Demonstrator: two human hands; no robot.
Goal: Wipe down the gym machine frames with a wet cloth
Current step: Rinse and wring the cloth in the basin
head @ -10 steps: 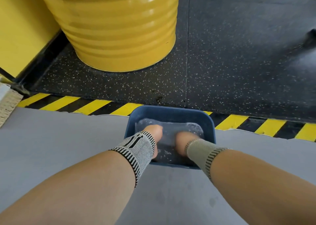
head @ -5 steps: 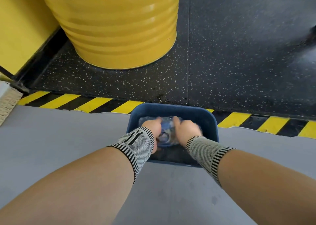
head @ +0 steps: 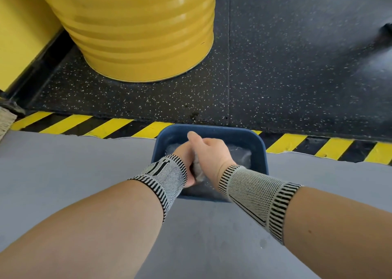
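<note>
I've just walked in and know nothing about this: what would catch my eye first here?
Probably the big yellow drum standing on the dark speckled floor at upper left. Next, the yellow-and-black hazard stripe crossing the floor, with a blue basin against it. Over the basin, the left hand and right hand grip a wet cloth between them.

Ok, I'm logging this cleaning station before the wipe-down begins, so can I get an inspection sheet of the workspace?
Surface: grey mat meeting black speckled floor at a yellow-black hazard stripe.
Job's things: blue basin on the mat's far edge with water inside; wet cloth bunched between both hands above it.
Clutter: pale bristly edge at far left, unidentifiable.
Grippers: left hand and right hand both grip the cloth; knit wrist sleeves on both.
Cables: nothing seen.
Surroundings: yellow ribbed drum, yellow wall; no machine frame visible.
</note>
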